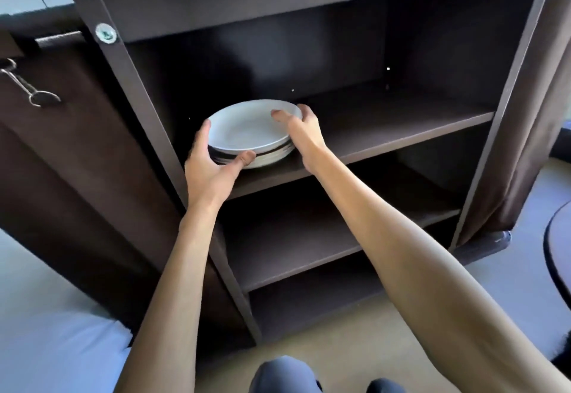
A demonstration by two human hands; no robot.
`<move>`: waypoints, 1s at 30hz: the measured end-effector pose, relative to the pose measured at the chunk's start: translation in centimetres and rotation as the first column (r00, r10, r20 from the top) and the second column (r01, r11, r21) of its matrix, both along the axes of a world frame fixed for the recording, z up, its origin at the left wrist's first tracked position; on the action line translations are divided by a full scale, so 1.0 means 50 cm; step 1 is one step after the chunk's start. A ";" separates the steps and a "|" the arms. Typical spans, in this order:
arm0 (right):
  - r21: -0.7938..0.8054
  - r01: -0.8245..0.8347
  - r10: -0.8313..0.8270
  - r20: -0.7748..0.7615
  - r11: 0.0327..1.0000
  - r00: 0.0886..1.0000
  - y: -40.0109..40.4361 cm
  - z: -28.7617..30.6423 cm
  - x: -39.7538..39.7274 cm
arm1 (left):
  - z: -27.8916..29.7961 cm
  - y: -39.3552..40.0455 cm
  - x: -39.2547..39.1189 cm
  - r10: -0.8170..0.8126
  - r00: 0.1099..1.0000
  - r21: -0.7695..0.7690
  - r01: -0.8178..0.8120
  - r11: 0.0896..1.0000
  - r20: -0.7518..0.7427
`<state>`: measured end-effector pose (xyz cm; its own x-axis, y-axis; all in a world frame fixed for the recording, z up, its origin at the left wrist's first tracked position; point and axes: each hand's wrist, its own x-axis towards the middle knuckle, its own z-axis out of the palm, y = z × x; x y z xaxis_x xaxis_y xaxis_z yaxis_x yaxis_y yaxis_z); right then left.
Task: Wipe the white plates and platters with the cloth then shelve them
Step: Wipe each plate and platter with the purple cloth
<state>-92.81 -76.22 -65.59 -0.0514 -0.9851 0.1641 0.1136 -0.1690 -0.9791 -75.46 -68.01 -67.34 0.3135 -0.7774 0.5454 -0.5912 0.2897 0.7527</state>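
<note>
A short stack of white plates (250,131) stands on the upper shelf (401,133) of a dark brown cabinet, near its left post. My left hand (213,167) cups the stack's left and front rim, thumb against the lower plates. My right hand (301,128) holds the right rim, with the thumb lying on the top plate and the fingers curled behind its edge. No cloth is in view.
Below the plates lies a middle shelf (293,247) and a bottom compartment. A brown curtain (531,120) hangs at the cabinet's right side. Metal tongs (27,86) hang on the cabinet's left wall. A dark round edge (556,256) shows at far right. My knees are at the bottom.
</note>
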 end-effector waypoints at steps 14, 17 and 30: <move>0.084 0.035 -0.022 -0.155 0.996 0.988 -0.036 -0.021 0.016 | -0.017 -0.021 0.012 0.005 1.000 0.153 -0.007 0.988 0.014; 0.080 0.085 -0.069 -0.187 0.993 0.980 -0.024 -0.016 0.019 | -0.014 -0.015 0.009 0.007 1.000 0.163 -0.011 0.987 0.020; -0.089 0.571 -0.577 -0.187 0.816 0.795 0.157 -0.047 -0.345 | -0.043 0.021 -0.372 -0.267 0.963 -0.442 0.219 0.870 -0.048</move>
